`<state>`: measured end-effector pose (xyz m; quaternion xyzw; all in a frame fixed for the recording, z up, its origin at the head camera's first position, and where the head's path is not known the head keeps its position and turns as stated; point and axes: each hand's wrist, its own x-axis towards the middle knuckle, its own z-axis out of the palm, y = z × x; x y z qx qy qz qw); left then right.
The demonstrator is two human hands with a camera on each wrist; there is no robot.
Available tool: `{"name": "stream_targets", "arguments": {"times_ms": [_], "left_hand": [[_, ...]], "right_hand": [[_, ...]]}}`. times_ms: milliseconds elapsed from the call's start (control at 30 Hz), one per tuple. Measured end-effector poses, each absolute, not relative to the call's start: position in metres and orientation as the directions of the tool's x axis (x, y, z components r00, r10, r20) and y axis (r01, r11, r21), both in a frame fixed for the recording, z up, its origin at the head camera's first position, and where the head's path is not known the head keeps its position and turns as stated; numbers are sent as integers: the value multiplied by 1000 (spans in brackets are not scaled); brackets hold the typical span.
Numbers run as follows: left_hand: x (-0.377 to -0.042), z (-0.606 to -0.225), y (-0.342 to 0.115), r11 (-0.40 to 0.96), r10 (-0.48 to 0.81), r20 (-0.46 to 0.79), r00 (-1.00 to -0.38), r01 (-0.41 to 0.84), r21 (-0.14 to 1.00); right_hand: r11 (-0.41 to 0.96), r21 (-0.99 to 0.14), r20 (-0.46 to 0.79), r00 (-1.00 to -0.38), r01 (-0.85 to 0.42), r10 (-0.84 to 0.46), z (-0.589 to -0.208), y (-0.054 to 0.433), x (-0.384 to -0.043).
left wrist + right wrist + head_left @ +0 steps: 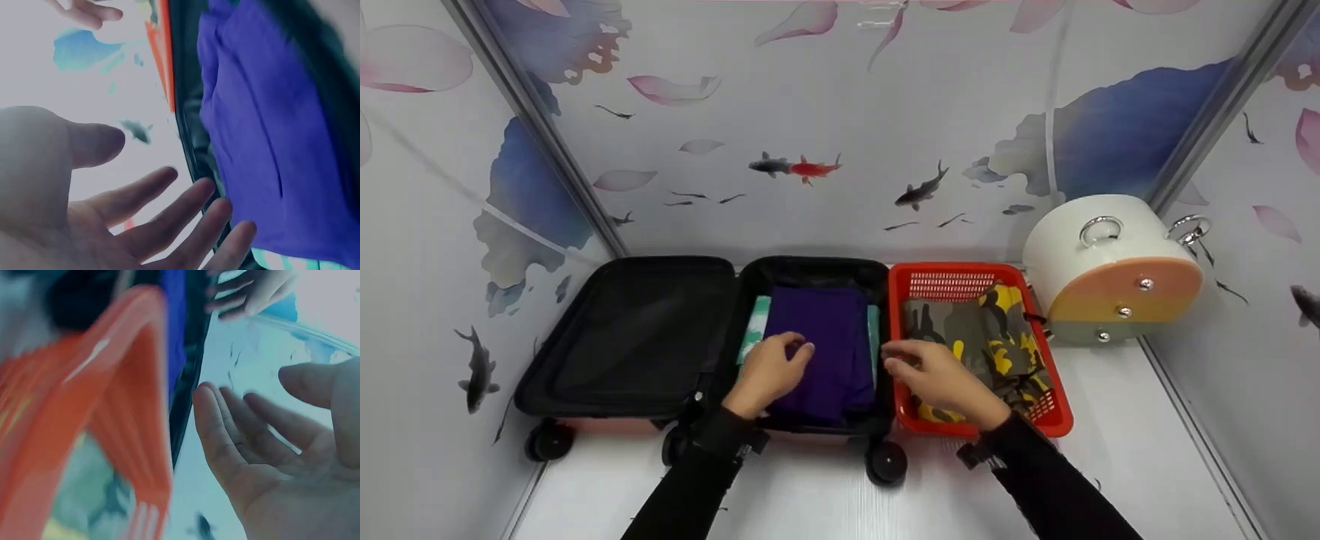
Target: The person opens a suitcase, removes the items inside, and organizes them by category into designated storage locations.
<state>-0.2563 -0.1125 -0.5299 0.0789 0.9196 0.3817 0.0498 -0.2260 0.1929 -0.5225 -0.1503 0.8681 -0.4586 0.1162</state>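
Observation:
A folded purple cloth lies in the right half of an open black suitcase, over green-and-white cloth that shows at its sides. My left hand hovers above the purple cloth's left part, holding nothing; the left wrist view shows its fingers spread and relaxed. Over the left rim of a red plastic basket is my right hand, also holding nothing, its fingers loosely bent in the right wrist view. Camouflage clothing in grey and yellow fills the basket, partly hidden by that hand.
The suitcase's other half lies flat at the left, with black wheels along the front. A white round case with coloured drawers stands behind the basket's right side. Patterned walls enclose the white table.

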Motion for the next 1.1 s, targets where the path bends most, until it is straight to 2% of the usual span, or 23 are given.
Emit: {"name": "stream_targets", "arguments": {"times_ms": [133, 333, 500, 733, 967, 1100], "left_hand": [[-279, -530, -130, 686, 113, -89, -990, 13, 728], [-307, -538, -149, 703, 64, -200, -978, -98, 704], [-323, -543, -151, 702, 77, -265, -961, -137, 698], [-364, -603, -164, 768, 27, -305, -952, -176, 615], [-367, -611, -160, 749, 1, -339, -941, -224, 623], [-380, -638, -160, 760, 14, -351, -936, -218, 612]], "right_hand": [[468, -883, -216, -913, 31, -348, -517, 167, -247], [478, -865, -324, -896, 151, -304, -523, 133, -276], [537, -822, -370, -893, 188, -255, -530, 116, -292], [624, -750, -395, -905, 221, -155, -539, 102, -301], [674, -705, -383, -919, 223, -96, -547, 103, -310], [694, -686, -392, -915, 218, -100, -550, 100, -313]]}}
